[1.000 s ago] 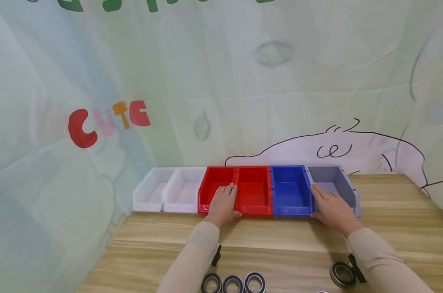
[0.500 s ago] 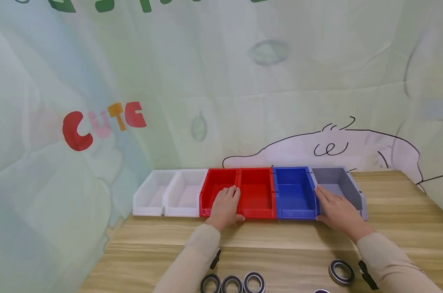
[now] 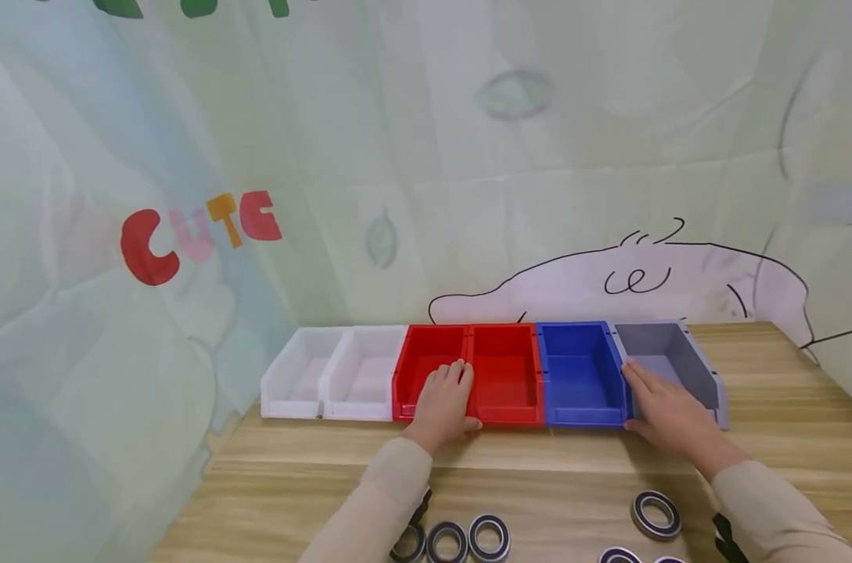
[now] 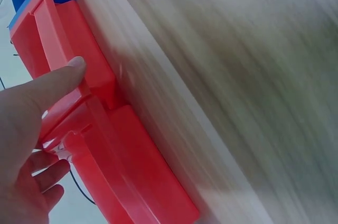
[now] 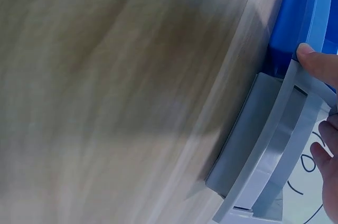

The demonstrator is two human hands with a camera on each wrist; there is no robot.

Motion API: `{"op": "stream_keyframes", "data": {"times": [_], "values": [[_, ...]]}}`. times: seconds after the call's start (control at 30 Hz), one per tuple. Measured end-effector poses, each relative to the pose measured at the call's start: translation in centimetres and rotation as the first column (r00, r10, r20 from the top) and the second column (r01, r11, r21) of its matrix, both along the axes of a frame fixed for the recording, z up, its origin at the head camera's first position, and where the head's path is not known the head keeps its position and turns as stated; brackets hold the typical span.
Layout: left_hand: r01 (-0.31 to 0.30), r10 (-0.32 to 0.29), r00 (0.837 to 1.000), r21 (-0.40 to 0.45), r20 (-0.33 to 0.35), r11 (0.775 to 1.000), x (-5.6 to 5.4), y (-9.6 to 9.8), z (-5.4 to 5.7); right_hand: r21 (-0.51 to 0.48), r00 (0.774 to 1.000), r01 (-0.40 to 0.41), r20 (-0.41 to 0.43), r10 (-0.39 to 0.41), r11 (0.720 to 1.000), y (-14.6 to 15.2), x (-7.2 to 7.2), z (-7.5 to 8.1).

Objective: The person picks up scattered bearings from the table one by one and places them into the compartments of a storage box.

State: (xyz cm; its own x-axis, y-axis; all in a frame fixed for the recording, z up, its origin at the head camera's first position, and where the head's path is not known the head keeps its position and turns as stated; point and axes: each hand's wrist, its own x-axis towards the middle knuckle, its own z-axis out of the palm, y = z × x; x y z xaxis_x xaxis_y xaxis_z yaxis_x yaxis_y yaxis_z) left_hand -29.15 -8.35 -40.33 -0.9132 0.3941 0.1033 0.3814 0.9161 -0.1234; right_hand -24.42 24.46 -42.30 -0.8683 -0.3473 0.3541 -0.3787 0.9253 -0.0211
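Note:
A row of open plastic bins stands against the back curtain. In the head view my left hand (image 3: 441, 405) grips the front of the two red bins where they meet: the left red bin (image 3: 433, 342) and the right red bin (image 3: 506, 383). Its thumb presses the front edge in the left wrist view, the other fingers curling behind. My right hand (image 3: 668, 410) holds the grey bin (image 3: 654, 340) at the wall beside the blue bin (image 3: 582, 375). In the right wrist view its thumb lies at the seam between grey and blue, fingers partly cut off by the frame.
Two white bins (image 3: 365, 363) end the row on the left. Several ring bearings lie on the wooden table near me, among them a middle one (image 3: 432, 542) between the arms and a larger-looking one (image 3: 638, 516) by the right sleeve. A printed curtain (image 3: 369, 156) hangs behind.
Both hands and the coloured and grey bins have shifted rightward and slightly nearer, the white bins less so. Both grips stay the same. More bearings show beside the right sleeve.

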Motion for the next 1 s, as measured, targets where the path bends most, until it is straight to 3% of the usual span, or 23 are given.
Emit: {"op": "stream_keyframes", "data": {"times": [0.33,0.63,1.0], "values": [[0.002,-0.003,1.0,-0.053,-0.013,0.999,0.8,1.0,0.0,-0.027,1.0,0.001,0.01,-0.001,1.0,0.9,1.1,-0.1],[0.007,-0.008,1.0,-0.079,-0.022,0.997,1.7,1.6,0.2,-0.041,0.986,-0.075,-0.149,0.068,0.996,1.9,1.5,-0.9],[0.021,-0.024,0.999,-0.1,-0.029,0.995,2.4,2.6,0.1,-0.012,0.988,-0.064,-0.139,0.062,0.998,3.3,2.2,-1.0]]}}
